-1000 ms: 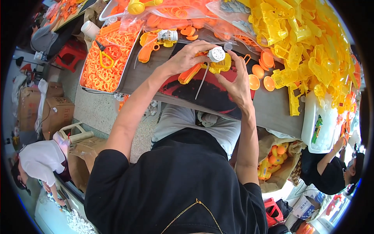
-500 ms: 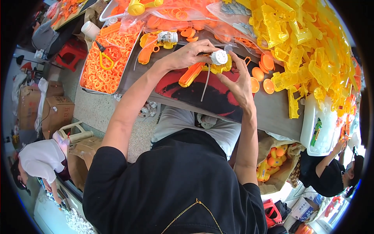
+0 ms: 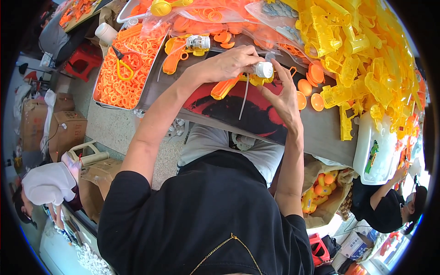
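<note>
My left hand (image 3: 229, 64) and my right hand (image 3: 284, 98) meet over the table and both grip a small toy gun (image 3: 240, 82) with an orange handle, a yellow body and a white round cap on top. A thin white tube (image 3: 245, 98) hangs down from the toy. The left fingers close over its top near the cap. The right thumb and fingers pinch it from the right side. Under the hands lies a red and black mat (image 3: 229, 107).
A tray of orange rings (image 3: 121, 75) with scissors sits at the left. Another assembled toy gun (image 3: 185, 48) lies behind my hands. A heap of yellow plastic parts (image 3: 362, 55) fills the right. Orange discs (image 3: 307, 87) lie beside it. Other people work at lower left and lower right.
Both hands stay on the toy gun. The toy and the hands have shifted only slightly, with the white tube still hanging below.
</note>
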Tool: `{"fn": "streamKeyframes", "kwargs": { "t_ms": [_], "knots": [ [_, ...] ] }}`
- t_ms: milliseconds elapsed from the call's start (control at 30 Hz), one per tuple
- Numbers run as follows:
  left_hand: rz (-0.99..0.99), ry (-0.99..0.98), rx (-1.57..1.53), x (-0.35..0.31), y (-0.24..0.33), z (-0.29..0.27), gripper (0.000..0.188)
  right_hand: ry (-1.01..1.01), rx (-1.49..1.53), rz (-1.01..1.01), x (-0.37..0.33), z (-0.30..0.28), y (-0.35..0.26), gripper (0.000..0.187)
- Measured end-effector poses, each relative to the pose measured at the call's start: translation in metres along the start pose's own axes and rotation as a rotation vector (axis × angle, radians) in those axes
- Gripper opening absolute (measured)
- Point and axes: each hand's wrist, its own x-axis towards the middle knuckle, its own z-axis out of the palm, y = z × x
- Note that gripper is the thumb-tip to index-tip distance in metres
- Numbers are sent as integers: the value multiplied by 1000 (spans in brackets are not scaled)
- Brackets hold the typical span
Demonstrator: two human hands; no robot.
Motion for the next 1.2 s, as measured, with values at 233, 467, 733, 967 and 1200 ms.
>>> {"fn": "streamKeyframes", "kwargs": {
  "t_ms": [233, 467, 733, 967, 1200],
  "knots": [
    [33, 68, 142, -2, 5, 6, 38, 31, -26, -30, 1, 3, 4, 77],
    [-10, 164, 65, -10, 2, 16, 46, 91, -5, -42, 0, 11, 6, 80],
    [-59, 150, -133, -9, -2, 6, 45, 150, -29, -49, 2, 18, 3, 81],
    [-68, 154, -34, -11, -2, 4, 47, 151, 36, -19, 6, 21, -3, 81],
    [-82, 48, -30, -5, 3, -5, 48, 111, -36, -46, 4, 14, -4, 82]
  ]
}}
